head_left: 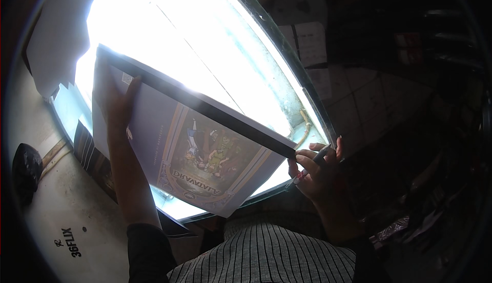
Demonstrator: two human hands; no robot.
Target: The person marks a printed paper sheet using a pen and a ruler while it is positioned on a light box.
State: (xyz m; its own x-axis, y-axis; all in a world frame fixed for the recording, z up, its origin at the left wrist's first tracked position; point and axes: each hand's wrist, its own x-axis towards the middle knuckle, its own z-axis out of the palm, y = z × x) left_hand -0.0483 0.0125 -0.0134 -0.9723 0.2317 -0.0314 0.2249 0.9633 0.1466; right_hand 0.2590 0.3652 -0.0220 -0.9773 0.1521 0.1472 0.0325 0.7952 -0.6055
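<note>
A large printed sheet [159,124] is tilted over a glowing light table [169,32]; its picture of cartoon figures in an ornate frame appears upside down. Along the sheet's far edge runs a black strip [205,106]. My left hand [120,101] grips the sheet near its far left corner, the thumb on the printed face and the other fingers mostly hidden. At the right end of the strip, my right hand [315,168] has its fingers closed, touching the corner. It also holds a slim dark tool [322,155] with a pointed tip, kind unclear.
The light table's dark rim [266,24] curves along the right, with a brown cable [306,121] inside it. White paper [61,37] overhangs the left side. A black bundle [26,168] lies on the pale surface [46,206] at left. Dim clutter fills the right.
</note>
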